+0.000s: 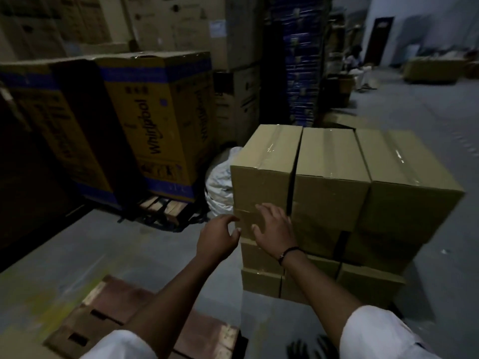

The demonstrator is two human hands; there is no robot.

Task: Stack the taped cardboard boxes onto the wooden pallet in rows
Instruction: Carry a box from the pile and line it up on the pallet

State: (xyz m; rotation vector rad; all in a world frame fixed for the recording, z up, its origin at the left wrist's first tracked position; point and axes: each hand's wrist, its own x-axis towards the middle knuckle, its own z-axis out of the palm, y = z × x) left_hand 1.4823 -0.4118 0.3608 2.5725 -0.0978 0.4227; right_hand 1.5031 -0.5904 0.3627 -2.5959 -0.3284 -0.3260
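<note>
Pallet boards (134, 314) lie nearest, low at the left, partly hidden by the arms and cut by the frame edge. Further on, the left hand (217, 238) hangs with loosely curled fingers at the left corner of the top box (261, 182), and the right hand (276, 229) lies spread on its front face. The stack of taped boxes (363, 229) stands apart from the pallet. The cardboard looks stiff and the tape glossy (probably slippery), so a hold under the bottom edges seems best. The weight cannot be judged, and the stack's base is too dark to read.
</note>
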